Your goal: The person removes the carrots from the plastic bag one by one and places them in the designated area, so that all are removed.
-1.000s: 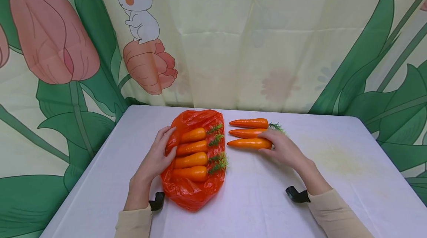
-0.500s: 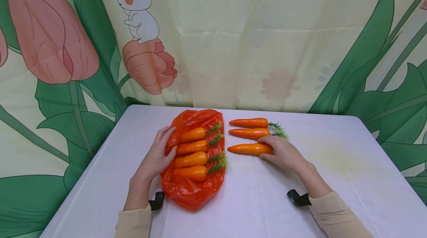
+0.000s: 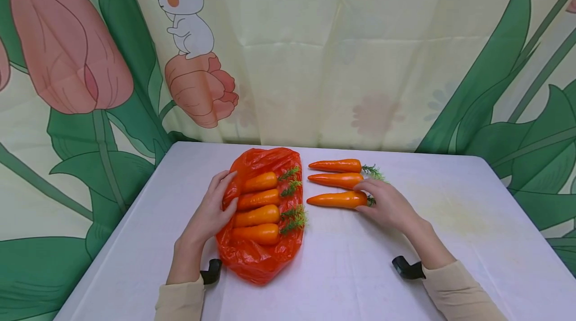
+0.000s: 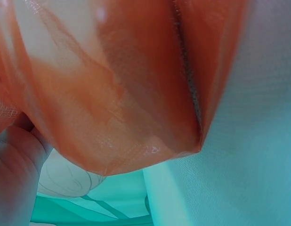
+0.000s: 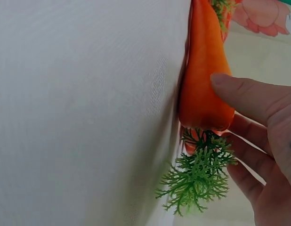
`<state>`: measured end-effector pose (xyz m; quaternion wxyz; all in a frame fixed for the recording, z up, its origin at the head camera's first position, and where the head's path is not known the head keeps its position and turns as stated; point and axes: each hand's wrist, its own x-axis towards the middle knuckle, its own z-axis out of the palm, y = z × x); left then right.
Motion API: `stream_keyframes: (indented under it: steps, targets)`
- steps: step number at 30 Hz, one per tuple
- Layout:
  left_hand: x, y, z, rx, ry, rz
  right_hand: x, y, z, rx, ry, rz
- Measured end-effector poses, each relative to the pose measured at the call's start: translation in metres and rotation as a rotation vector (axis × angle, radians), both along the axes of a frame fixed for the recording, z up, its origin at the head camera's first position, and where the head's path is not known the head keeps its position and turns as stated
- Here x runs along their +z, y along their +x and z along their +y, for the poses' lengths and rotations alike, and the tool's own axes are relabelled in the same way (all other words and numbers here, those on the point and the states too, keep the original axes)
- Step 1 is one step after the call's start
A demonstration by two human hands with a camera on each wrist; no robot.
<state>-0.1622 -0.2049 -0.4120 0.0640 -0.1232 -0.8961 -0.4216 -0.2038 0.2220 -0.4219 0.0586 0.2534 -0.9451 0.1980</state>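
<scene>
Right of red bag, pinching carrot with right hand, near two other carrots. Touching bag's left side with left hand; can't tell whether gripping.

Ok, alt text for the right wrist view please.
A right hand with its thumb on the thick end of an orange carrot, its fingers partly hidden behind. The carrot's feathery green top points downward, and a white cloth fills the left side.
</scene>
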Motion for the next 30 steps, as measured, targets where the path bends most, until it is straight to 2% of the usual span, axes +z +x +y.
stream_keyframes:
  steps: [20,30]
  targets:
    - [0.0009,0.0006,-0.0007,0.004,-0.014,0.002,-0.0046,-0.0052,0.0019,0.004,0.007,0.059]
    - [0.0006,0.0005,-0.0010,0.001,-0.006,-0.003,-0.0007,-0.0007,0.0032,-0.027,-0.013,0.021]
